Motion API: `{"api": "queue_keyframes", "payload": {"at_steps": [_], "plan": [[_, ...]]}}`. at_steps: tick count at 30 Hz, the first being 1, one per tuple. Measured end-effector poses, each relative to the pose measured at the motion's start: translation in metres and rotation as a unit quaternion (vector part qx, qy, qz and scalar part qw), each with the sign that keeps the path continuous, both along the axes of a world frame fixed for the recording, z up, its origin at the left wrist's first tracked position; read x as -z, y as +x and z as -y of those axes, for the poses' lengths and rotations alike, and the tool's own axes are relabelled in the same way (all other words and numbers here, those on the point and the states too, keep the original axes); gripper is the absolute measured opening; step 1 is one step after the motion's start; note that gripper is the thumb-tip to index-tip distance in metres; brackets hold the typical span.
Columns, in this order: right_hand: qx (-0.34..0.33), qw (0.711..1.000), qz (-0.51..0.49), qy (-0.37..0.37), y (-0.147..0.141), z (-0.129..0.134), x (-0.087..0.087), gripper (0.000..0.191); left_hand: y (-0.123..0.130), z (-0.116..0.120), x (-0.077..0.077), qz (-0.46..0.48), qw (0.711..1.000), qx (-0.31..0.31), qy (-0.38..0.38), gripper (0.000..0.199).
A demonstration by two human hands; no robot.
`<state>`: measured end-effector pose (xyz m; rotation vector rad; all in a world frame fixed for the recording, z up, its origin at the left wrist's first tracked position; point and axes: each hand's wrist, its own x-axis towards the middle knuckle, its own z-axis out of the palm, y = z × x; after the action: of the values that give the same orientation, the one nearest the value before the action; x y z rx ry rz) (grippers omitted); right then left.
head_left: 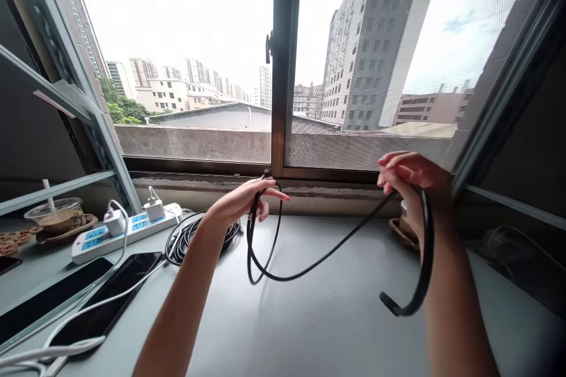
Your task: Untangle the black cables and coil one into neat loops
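A thin black cable (305, 273) hangs in the air between my two hands, sagging in a curve above the desk. My left hand (247, 200) has a loop of it hooked over the fingers, with the thumb bent in against it and some fingertips stretched out. A small plug-like end pokes up just above the left fingers. On the right, my right hand (409, 179) is closed on the same cable. Its thicker free end drops beside the wrist and curls up at a dark tip.
A coiled black cable (230, 234) lies left of centre. Farther left are a white power strip (152, 225) with chargers, two phones (106, 297), white cords and a drink cup (57, 215). A brown holder (403, 232) stands behind my right wrist. A window frame (283, 70) rises behind the desk (309, 324).
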<state>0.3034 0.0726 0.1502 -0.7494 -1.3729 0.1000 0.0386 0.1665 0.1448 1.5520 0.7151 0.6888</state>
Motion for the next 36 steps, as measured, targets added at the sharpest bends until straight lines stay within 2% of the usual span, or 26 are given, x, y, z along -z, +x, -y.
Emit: {"api": "queue_keyframes", "payload": {"at_steps": [1, 4, 6, 10, 13, 15, 18, 21, 23, 25, 26, 29, 31, 33, 36], "plan": [[0.017, 0.998, 0.048, -0.031, -0.005, 0.004, -0.001, 0.009, -0.004, 0.002, -0.003, -0.006, 0.999, -0.033, 0.027, 0.032], [0.059, 0.975, 0.171, -0.129, -0.018, 0.009, -0.002, 0.038, -0.011, 0.004, -0.009, 0.033, 0.988, -0.12, 0.092, 0.027], [0.087, 0.955, 0.211, -0.189, -0.022, 0.004, 0.003, 0.054, -0.012, 0.003, -0.012, 0.09, 0.977, -0.159, 0.109, 0.025], [0.088, 0.907, 0.199, -0.36, -0.023, -0.026, 0.025, 0.062, -0.01, 0.004, -0.014, 0.212, 0.952, -0.178, 0.133, 0.026], [0.009, 0.88, 0.138, -0.454, -0.024, -0.049, 0.043, 0.064, -0.008, 0.01, -0.015, 0.237, 0.939, -0.181, 0.174, 0.026], [-0.068, 0.881, 0.083, -0.461, -0.028, -0.06, 0.049, 0.06, -0.005, 0.015, -0.016, 0.237, 0.933, -0.179, 0.204, 0.028], [-0.158, 0.889, -0.013, -0.43, -0.033, -0.066, 0.05, 0.045, 0.002, 0.022, -0.013, 0.252, 0.92, -0.172, 0.246, 0.029], [-0.242, 0.871, -0.088, -0.418, -0.033, -0.063, 0.043, 0.036, 0.014, 0.028, -0.008, 0.262, 0.896, -0.196, 0.3, 0.031], [-0.284, 0.852, -0.107, -0.426, -0.03, -0.06, 0.037, 0.042, 0.022, 0.034, -0.003, 0.215, 0.898, -0.193, 0.332, 0.033], [-0.316, 0.837, -0.122, -0.429, -0.027, -0.056, 0.032, 0.058, 0.03, 0.042, 0.001, 0.118, 0.905, -0.154, 0.38, 0.035], [-0.331, 0.831, -0.129, -0.428, -0.026, -0.054, 0.03, 0.065, 0.033, 0.046, 0.002, 0.059, 0.897, -0.129, 0.418, 0.035], [-0.376, 0.809, -0.135, -0.43, -0.025, -0.052, 0.026, 0.075, 0.041, 0.058, 0.007, -0.09, 0.828, -0.061, 0.55, 0.031], [-0.405, 0.794, -0.143, -0.43, -0.024, -0.051, 0.024, 0.078, 0.045, 0.063, 0.01, -0.152, 0.786, -0.018, 0.599, 0.029], [-0.425, 0.791, -0.171, -0.406, -0.019, -0.052, 0.023, 0.078, 0.049, 0.065, 0.012, -0.177, 0.768, -0.001, 0.616, 0.025], [-0.426, 0.796, -0.227, -0.366, -0.011, -0.051, 0.021, 0.071, 0.053, 0.062, 0.016, -0.175, 0.756, -0.007, 0.631, 0.024]]}}
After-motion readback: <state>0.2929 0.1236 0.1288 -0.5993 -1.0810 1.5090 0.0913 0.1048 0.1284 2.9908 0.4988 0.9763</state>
